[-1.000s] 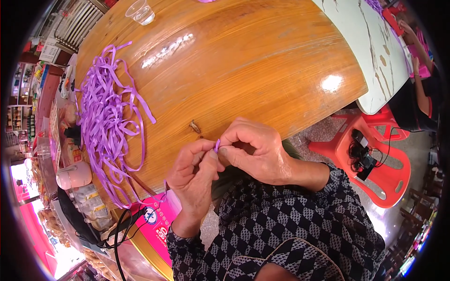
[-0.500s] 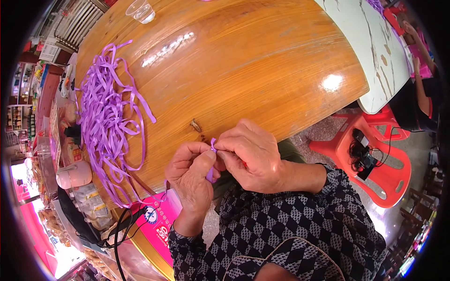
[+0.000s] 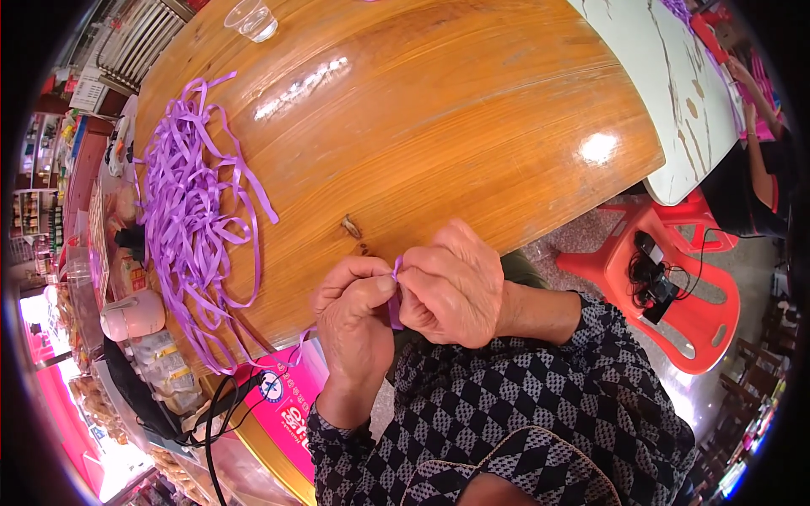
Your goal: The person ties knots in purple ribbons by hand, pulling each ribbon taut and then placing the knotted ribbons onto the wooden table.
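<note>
My left hand (image 3: pixel 355 316) and my right hand (image 3: pixel 454 287) meet at the near edge of the wooden table (image 3: pixel 472 126), fingertips almost touching. Both pinch a narrow purple ribbon (image 3: pixel 397 266); a small loop of it pokes up between the fingertips. Part of the ribbon hangs below, between the palms, and is mostly covered by my fingers. From beside my left wrist a strand runs left toward a large tangled pile of purple ribbon (image 3: pixel 190 181) on the table's left side. Whether a knot sits under my fingertips is hidden.
A clear plastic cup (image 3: pixel 253 21) stands at the far left. Red stools (image 3: pixel 607 253) hold black cables (image 3: pixel 650 282) at right. A white marbled table (image 3: pixel 675 101) adjoins; another person's arm (image 3: pixel 759 160) is beyond. A pink box (image 3: pixel 295 405) and pink bottle (image 3: pixel 135 314) lie near left.
Both hands have shifted slightly right. My right fingers have curled in more tightly, and the ribbon between the fingertips now shows less. The pile has stayed almost still.
</note>
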Motion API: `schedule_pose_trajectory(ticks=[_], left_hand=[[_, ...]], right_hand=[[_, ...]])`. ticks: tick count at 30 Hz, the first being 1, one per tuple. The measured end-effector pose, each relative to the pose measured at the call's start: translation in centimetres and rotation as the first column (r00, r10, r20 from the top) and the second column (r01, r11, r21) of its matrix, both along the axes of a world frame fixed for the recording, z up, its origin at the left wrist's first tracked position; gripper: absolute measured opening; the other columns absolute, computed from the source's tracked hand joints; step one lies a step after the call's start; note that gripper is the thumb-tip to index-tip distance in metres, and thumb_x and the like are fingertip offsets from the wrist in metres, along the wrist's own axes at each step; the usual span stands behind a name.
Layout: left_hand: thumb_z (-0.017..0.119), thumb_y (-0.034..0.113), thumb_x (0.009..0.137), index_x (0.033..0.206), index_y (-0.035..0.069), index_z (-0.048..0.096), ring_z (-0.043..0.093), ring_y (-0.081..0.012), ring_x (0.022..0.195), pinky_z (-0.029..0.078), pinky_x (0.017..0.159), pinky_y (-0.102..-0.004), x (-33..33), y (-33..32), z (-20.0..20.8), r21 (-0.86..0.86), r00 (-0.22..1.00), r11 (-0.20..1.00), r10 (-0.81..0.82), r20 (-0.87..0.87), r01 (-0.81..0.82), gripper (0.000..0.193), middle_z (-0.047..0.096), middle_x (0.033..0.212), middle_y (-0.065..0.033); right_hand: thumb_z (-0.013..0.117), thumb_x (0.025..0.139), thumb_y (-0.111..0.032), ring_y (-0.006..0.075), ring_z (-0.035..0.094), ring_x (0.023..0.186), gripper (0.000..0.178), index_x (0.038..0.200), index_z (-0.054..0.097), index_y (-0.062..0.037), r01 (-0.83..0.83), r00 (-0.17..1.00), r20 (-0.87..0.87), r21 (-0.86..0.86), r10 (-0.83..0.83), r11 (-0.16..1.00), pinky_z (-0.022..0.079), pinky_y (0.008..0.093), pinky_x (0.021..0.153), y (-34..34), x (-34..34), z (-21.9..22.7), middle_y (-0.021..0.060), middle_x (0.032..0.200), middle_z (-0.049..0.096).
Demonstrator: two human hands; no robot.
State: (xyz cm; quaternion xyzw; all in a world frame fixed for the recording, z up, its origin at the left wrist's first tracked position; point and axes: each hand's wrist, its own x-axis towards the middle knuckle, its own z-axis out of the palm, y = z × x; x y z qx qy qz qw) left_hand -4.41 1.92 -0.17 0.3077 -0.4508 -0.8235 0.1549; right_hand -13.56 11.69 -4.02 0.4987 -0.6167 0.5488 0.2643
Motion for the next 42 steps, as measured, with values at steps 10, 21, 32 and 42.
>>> schedule_pose_trajectory(ticks=[10, 21, 32, 42], left_hand=[[0.059, -0.002, 0.079, 0.082, -0.002, 0.061, 0.053, -0.0073, 0.06, 0.043, 0.053, -0.0205, 0.3, 0.9, 0.7, -0.266, 0.999, 0.963, -0.023, 0.044, 0.034, 0.004, 0.06, 0.073, -0.003], [0.058, -0.001, 0.076, 0.076, -0.003, 0.062, 0.051, -0.0072, 0.056, 0.04, 0.049, -0.0196, 0.9, 0.2, -0.1, -0.518, 0.991, 0.848, -0.055, 0.125, 0.112, 0.004, 0.055, 0.063, -0.0027], [0.057, -0.001, 0.078, 0.077, -0.002, 0.061, 0.049, -0.0071, 0.054, 0.04, 0.05, -0.0194, 1.0, 0.9, 0.1, -0.411, 0.999, 0.911, 0.047, 0.019, -0.035, 0.004, 0.058, 0.067, -0.0044], [0.062, -0.003, 0.073, 0.074, 0.001, 0.061, 0.044, -0.0062, 0.054, 0.035, 0.048, -0.0202, 1.0, 1.1, 0.1, -0.848, 0.996, 0.529, 0.05, 0.077, 0.039, 0.004, 0.052, 0.062, -0.0008]], right_hand=[[0.062, 0.063, 0.01, 0.023, 0.053, 0.06, 0.02, 0.076, 0.054, -0.0021, -0.294, 0.802, 0.542, -0.004, 0.249, 0.956, 0.041, 0.0298, 0.05, 1.0, -0.2, 0.4, 0.0076, 0.072, 0.057], [0.063, 0.06, 0.009, 0.0243, 0.049, 0.053, 0.019, 0.077, 0.056, 0.0026, -0.207, 0.973, 0.117, 0.055, 0.199, 0.977, 0.039, 0.0298, 0.048, 0.9, -0.7, 0.3, 0.0115, 0.069, 0.056], [0.069, 0.062, 0.003, 0.0241, 0.052, 0.064, 0.026, 0.086, 0.059, 0.0021, -0.108, 0.967, 0.242, 0.095, 0.082, 0.99, 0.041, 0.0323, 0.057, 1.8, 0.1, 0.8, 0.012, 0.083, 0.06], [0.064, 0.06, 0.002, 0.0246, 0.051, 0.058, 0.022, 0.08, 0.057, 0.0078, 0.005, 1.0, -0.022, 0.199, -0.001, 0.98, 0.035, 0.0339, 0.049, 1.4, 0.9, 1.0, 0.015, 0.077, 0.057]])
